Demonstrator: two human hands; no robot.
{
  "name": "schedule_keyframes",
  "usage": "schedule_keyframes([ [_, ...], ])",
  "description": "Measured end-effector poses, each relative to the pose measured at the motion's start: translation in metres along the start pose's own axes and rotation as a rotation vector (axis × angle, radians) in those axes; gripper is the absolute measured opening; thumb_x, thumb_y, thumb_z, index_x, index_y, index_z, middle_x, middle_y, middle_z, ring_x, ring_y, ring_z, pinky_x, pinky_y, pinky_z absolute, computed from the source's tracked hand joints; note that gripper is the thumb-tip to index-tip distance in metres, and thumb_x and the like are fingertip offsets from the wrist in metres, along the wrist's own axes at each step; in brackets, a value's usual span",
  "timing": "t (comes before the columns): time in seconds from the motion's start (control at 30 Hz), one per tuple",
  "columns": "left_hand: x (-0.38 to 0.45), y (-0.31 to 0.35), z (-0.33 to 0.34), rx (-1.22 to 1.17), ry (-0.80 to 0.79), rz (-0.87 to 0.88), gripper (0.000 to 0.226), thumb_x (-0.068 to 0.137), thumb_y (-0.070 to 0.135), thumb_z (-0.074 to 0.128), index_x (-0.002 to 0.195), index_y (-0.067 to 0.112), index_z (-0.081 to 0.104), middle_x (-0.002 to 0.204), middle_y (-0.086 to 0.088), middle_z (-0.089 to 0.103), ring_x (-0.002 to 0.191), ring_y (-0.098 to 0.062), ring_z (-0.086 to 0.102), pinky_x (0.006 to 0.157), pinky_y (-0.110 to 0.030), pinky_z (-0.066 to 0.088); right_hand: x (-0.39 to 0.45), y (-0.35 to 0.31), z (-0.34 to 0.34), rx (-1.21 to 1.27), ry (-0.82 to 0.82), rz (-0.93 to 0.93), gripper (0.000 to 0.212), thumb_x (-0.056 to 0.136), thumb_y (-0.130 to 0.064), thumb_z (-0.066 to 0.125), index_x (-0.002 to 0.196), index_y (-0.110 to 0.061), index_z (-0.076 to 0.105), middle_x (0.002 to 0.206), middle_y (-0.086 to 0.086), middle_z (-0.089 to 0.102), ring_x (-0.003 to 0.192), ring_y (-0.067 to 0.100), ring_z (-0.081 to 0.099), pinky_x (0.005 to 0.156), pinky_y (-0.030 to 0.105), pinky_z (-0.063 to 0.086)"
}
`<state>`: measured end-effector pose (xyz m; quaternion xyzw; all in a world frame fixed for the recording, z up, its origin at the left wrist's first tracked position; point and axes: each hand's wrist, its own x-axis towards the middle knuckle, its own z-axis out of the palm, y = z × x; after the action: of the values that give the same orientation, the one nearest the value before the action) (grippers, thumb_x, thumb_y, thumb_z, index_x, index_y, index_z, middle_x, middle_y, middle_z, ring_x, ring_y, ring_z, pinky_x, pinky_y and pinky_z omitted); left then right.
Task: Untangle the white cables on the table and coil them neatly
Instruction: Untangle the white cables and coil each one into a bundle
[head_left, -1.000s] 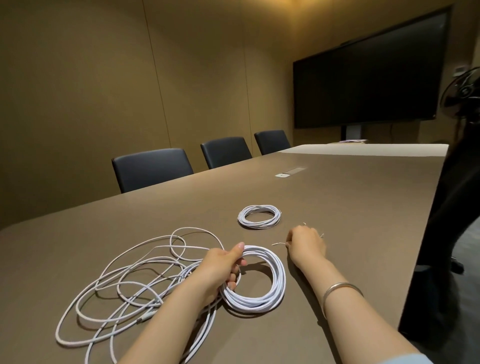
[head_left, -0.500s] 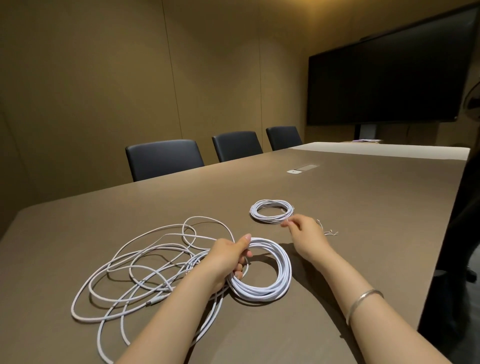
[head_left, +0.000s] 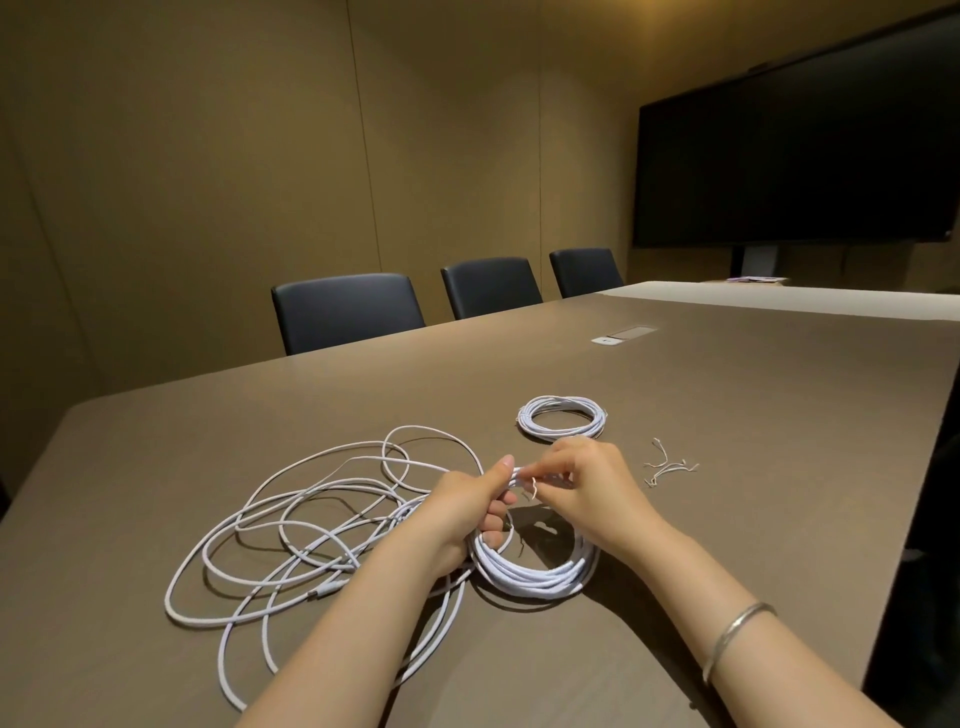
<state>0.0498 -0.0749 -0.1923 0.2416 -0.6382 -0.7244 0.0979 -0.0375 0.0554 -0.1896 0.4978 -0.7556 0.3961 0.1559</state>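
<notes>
- Left hand (head_left: 470, 512) grips the top of the big cable coil (head_left: 535, 569), lifted off the tabletop (head_left: 727, 415) near its right edge.
- Right hand (head_left: 589, 486) pinches a twist tie (head_left: 531, 486) against the bundle: looks like the securing step.
- Next: wrap and twist it, then tackle the loose cable tangle (head_left: 311, 530) on the left.
- Finished small coil (head_left: 561, 417) lies beyond; spare ties (head_left: 667, 464) beside it.

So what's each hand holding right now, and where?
Left hand grips the near coil at its far rim. Right hand pinches a twist tie there, against the bundle.
</notes>
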Motion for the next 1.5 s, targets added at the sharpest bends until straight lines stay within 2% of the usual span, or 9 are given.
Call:
schedule_keyframes([
  [0.13,-0.002,0.005,0.000,-0.186,-0.076,-0.087,0.034,0.097,0.036,0.058,0.079,0.008,0.053,0.049,0.005,0.025,0.034,-0.005,0.022,0.031,-0.015,0.022,0.000,0.003,0.007,0.050,0.033,-0.063,0.012,0.080,-0.014,0.077,0.090,-0.018,0.081,0.076,-0.005,0.055,0.069,0.014,0.054,0.061,0.029,0.044],
  [0.3,-0.001,0.005,-0.002,-0.279,-0.099,-0.115,0.037,0.097,0.045,0.054,0.080,0.012,0.047,0.053,0.004,0.024,0.034,-0.005,0.022,0.030,-0.016,0.022,-0.001,0.002,0.009,0.045,0.078,-0.085,0.014,0.076,-0.019,0.081,0.090,-0.021,0.081,0.077,-0.007,0.051,0.073,0.014,0.053,0.063,0.029,0.044],
  [0.5,0.002,0.002,-0.004,-0.316,-0.082,-0.097,0.026,0.099,0.026,0.057,0.079,0.010,0.052,0.048,0.004,0.029,0.032,-0.005,0.021,0.029,-0.017,0.020,-0.002,-0.002,0.006,0.080,0.055,-0.013,0.011,0.076,-0.022,0.081,0.087,-0.023,0.079,0.073,-0.008,0.068,0.074,0.010,0.055,0.069,0.025,0.044],
  [0.63,0.000,0.001,-0.001,-0.273,-0.053,-0.028,0.023,0.099,0.022,0.056,0.081,0.008,0.058,0.047,0.005,0.026,0.033,-0.005,0.019,0.030,-0.016,0.018,-0.001,-0.001,0.006,0.109,0.075,0.007,0.004,0.081,-0.021,0.077,0.083,-0.018,0.078,0.070,-0.005,0.060,0.071,0.011,0.053,0.062,0.020,0.040],
  [0.8,-0.004,0.002,0.004,-0.233,-0.057,0.056,0.014,0.098,0.017,0.058,0.087,0.010,0.062,0.049,0.006,0.025,0.036,-0.004,0.019,0.032,-0.015,0.017,0.000,-0.002,0.003,0.262,0.129,0.120,0.003,0.081,-0.015,0.077,0.081,-0.016,0.075,0.087,-0.003,0.059,0.082,-0.004,0.054,0.068,0.008,0.039],
  [1.0,-0.007,0.004,0.007,-0.195,-0.054,0.143,0.013,0.098,0.013,0.056,0.096,0.010,0.068,0.048,0.007,0.024,0.036,-0.004,0.019,0.032,-0.015,0.018,0.003,-0.001,-0.006,0.675,0.071,0.361,0.011,0.079,0.001,0.075,0.085,-0.009,0.072,0.097,0.018,0.072,0.085,0.015,0.065,0.085,0.032,0.053],
  [1.17,-0.010,0.007,0.010,-0.118,-0.042,0.186,0.014,0.098,0.013,0.056,0.102,0.011,0.070,0.047,0.008,0.026,0.036,-0.004,0.019,0.033,-0.015,0.019,0.002,-0.002,-0.012,0.729,0.040,0.420,0.009,0.078,0.000,0.076,0.085,-0.005,0.073,0.095,0.017,0.073,0.084,0.016,0.066,0.086,0.030,0.053],
  [1.3,-0.014,0.010,0.011,-0.057,-0.057,0.196,0.016,0.098,0.014,0.056,0.107,0.013,0.069,0.045,0.010,0.030,0.035,-0.003,0.021,0.035,-0.015,0.020,0.002,-0.001,-0.015,0.719,0.014,0.358,0.005,0.081,-0.003,0.074,0.086,-0.003,0.075,0.106,0.006,0.072,0.098,0.013,0.068,0.091,0.025,0.053],
  [1.5,-0.018,0.013,0.010,0.045,-0.104,0.153,0.019,0.098,0.010,0.054,0.112,0.009,0.067,0.047,0.008,0.030,0.038,-0.005,0.022,0.036,-0.016,0.020,0.002,-0.004,-0.021,0.734,-0.033,0.351,0.014,0.079,0.005,0.072,0.093,0.007,0.072,0.089,0.013,0.072,0.082,0.014,0.068,0.081,0.023,0.056],
])
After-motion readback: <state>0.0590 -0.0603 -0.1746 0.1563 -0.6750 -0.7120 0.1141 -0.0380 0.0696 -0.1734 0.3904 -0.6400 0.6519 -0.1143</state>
